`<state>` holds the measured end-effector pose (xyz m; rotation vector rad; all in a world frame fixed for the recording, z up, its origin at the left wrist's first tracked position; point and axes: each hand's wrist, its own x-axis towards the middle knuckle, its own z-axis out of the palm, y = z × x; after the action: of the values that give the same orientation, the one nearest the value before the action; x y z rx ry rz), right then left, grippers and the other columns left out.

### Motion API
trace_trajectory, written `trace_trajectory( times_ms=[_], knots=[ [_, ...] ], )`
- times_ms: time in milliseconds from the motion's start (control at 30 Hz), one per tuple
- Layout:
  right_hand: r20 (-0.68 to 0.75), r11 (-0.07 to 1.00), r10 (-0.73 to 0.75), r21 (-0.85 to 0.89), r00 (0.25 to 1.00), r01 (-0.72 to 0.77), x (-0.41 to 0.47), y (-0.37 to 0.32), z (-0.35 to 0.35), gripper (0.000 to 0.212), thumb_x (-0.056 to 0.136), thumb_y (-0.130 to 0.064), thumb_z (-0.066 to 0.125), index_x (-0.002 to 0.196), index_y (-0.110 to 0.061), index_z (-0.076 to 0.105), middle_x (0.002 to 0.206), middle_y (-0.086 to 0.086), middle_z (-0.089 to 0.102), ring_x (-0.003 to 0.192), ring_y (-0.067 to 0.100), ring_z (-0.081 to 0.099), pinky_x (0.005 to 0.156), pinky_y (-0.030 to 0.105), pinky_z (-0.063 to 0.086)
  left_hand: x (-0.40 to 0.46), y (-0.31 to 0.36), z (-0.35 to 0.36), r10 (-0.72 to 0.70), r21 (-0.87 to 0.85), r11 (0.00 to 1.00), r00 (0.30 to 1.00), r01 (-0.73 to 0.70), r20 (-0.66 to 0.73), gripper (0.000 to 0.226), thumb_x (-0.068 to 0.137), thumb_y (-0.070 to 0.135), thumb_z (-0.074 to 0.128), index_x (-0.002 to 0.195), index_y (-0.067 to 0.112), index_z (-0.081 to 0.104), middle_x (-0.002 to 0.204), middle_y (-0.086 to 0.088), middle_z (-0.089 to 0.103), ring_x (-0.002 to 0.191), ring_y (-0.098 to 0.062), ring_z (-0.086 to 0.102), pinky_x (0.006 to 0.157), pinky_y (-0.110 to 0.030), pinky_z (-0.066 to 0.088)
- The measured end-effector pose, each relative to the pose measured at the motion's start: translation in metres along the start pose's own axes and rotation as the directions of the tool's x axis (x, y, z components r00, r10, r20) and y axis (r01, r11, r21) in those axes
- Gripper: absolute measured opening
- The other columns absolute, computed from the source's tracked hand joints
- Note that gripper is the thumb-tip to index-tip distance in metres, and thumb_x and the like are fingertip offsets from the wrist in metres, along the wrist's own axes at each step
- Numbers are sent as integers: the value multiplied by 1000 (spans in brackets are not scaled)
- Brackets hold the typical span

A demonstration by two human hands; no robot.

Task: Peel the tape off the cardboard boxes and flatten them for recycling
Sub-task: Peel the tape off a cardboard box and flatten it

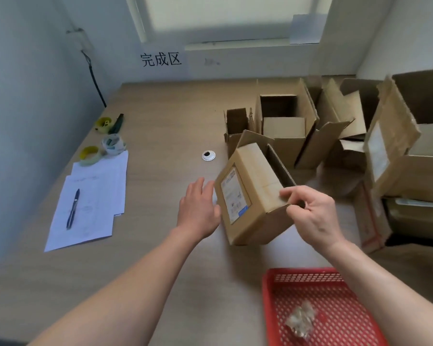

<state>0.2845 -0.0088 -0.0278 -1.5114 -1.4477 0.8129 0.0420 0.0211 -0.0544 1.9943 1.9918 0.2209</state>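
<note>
1. While the right hand [310,211] pinches at the near top edge of the small cardboard box [250,196], thumb and forefinger closed on what looks like the end of a tape strip [273,187] crossing the top, the other fingers curl loosely below; whether the tape itself is caught I cannot tell.
2. Flat-fingered and holding nothing, the left hand [198,208] sits against the box's labelled side, probably to brace it so a pull on the tape does not drag it.
3. Near the middle of the surface [160,116], towards its right half, the box stands tilted with one flap raised at its far side, which brings the taped seam up to the pinching fingers.
4. Close to the near edge, a red basket [280,308] holds a crumpled wad of clear tape [300,320], handy for dropping peeled strips.
5. Along the far right corner, several opened boxes [283,121] stand upright, not yet flattened.
6. By the left edge lie tape rolls [103,146], papers [90,208] and a pen [73,208], well apart from the work.
</note>
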Motion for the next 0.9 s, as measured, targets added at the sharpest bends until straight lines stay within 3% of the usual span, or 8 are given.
trace_trajectory(
  times_ms=[100,167,233,367,500,700,800,900],
  knots=[
    [-68,949,185,272,980,-160,20,-5,21,16,69,-1,49,56,-8,57,97,4,75,88,22,65,65,40,56,2,-32,-5,-71,-162,984,997,68,-14,71,88,41,49,153,20,28,162,-5,21,148,-22,17,117,-43,26],
    [-173,898,329,362,928,-251,35,3,37,18,71,-4,50,59,-14,58,103,5,73,90,26,61,70,37,51,1,-51,-10,-112,-245,964,994,107,-8,79,79,50,44,151,21,33,159,-4,27,147,-19,20,117,-43,27],
    [-251,911,405,195,879,-364,42,15,54,10,78,-18,61,86,-18,67,113,5,68,102,26,59,83,35,48,1,-71,-12,-120,-265,957,992,122,25,81,77,54,48,150,20,37,157,-1,31,146,-17,23,116,-39,28],
    [-318,773,569,-105,758,-625,27,30,89,66,90,-42,61,145,-12,44,149,13,46,135,33,44,109,42,35,5,-98,-3,-92,-294,946,982,138,168,77,85,35,68,152,17,35,157,-3,36,144,-17,32,116,-29,26],
    [-183,695,698,-60,693,-716,2,34,120,41,77,-49,52,100,-17,63,105,7,66,94,30,58,81,37,44,-5,-96,5,-53,-475,854,945,210,322,69,82,21,72,146,22,44,134,2,59,119,-17,56,103,-28,43],
    [226,677,694,121,684,-726,32,0,98,8,90,-21,56,87,-14,61,79,8,59,58,20,49,52,28,40,9,-113,-38,-159,-573,769,953,284,258,81,58,47,54,136,25,60,114,-1,71,101,-23,68,91,-39,55],
    [400,543,552,492,731,-680,55,-19,74,24,83,-22,55,105,-13,56,96,18,64,77,27,57,70,33,45,25,-120,-83,-207,-702,496,855,511,476,54,75,49,53,113,12,64,98,-14,56,54,-23,54,61,-32,51],
    [394,749,405,375,825,-546,62,-29,80,47,73,-24,61,119,-15,62,102,8,66,90,23,58,77,38,42,29,-119,-108,-194,-695,288,751,659,631,38,96,46,41,102,11,54,78,-10,41,51,-20,37,62,-36,54]
  ],
)
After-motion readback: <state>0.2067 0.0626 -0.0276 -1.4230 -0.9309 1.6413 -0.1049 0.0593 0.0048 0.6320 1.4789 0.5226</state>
